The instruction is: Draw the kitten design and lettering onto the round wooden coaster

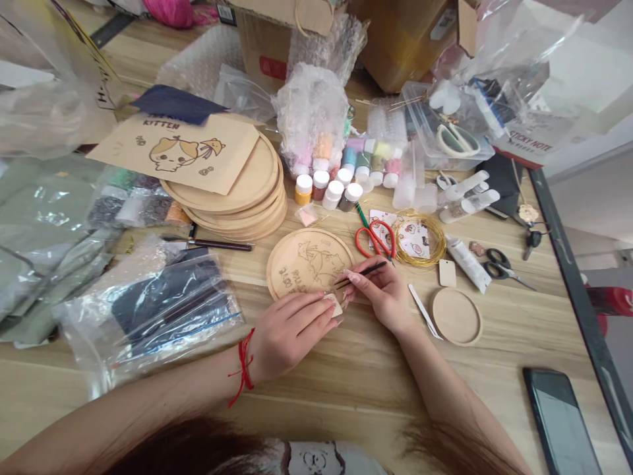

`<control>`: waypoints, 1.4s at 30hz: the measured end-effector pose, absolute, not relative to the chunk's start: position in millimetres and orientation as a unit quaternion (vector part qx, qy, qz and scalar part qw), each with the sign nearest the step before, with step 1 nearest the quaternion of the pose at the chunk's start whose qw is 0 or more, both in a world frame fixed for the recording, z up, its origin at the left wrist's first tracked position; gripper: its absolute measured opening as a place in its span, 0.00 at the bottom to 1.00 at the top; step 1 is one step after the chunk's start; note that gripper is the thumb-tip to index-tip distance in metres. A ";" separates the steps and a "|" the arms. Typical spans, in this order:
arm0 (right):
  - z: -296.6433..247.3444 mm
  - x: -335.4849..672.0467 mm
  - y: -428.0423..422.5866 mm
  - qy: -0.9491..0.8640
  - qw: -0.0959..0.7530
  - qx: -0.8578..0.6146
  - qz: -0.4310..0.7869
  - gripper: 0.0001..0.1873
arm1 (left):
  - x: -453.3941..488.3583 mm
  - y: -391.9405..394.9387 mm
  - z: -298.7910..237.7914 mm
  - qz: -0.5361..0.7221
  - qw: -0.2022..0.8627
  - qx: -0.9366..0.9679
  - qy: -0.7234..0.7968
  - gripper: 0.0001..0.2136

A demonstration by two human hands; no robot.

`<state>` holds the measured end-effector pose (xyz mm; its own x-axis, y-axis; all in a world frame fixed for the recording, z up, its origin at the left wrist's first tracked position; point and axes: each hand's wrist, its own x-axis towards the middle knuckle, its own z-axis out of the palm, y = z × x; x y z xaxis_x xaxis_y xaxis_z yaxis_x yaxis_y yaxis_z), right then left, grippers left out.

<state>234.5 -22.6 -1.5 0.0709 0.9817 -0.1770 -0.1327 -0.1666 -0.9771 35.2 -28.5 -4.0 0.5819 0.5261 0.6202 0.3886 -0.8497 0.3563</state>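
Observation:
My left hand (291, 330), a red cord bracelet at its wrist, is closed on a small pale wooden tag (335, 306); its fingers cover much of the tag. Between the fingers of my right hand (380, 293) is a pair of dark tweezers (374, 268), tips pointing left, just above the tag. Right behind both hands lies a round wooden plate (284, 264) with a cat drawing and lettering on it. Red-handled scissors (376, 241) and a coil of gold wire (435, 241) lie beyond my right hand.
Stacked wooden plates (237, 221) bear a kitten-printed sheet (198, 155). White-capped jars (333, 192) stand behind. To the right are a round wooden tray (455, 316), a white strip (424, 310), a glue tube (468, 264), black scissors (502, 265) and a phone (564, 422). Plastic bags (163, 316) lie left.

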 end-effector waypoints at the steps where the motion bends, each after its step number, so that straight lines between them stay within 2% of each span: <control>1: -1.1 234.3 -22.5 -0.401 0.504 -0.531 0.550 0.14 | 35.2 -28.3 -4.0 0.375 0.091 0.885 0.259 0.08; 12: -3.0 236.3 -24.8 -0.436 0.504 -0.507 0.547 0.14 | 35.1 -26.8 -4.5 0.367 0.089 0.890 0.257 0.08; 16: -4.1 242.4 -23.9 -0.508 0.507 -0.488 0.496 0.11 | 35.2 -26.5 -4.4 0.367 0.090 0.888 0.261 0.08; 21: -2.3 248.8 -18.4 -0.583 0.470 -0.474 0.464 0.07 | 35.0 -26.1 -4.4 0.365 0.092 0.889 0.261 0.08; 30: 3.0 252.3 -0.9 -0.679 0.343 -0.460 0.458 0.02 | 34.6 -25.0 -5.4 0.370 0.098 0.889 0.253 0.07; 42: 4.3 256.0 3.3 -0.729 0.299 -0.454 0.416 0.10 | 33.4 -24.4 -4.0 0.363 0.106 0.891 0.251 0.06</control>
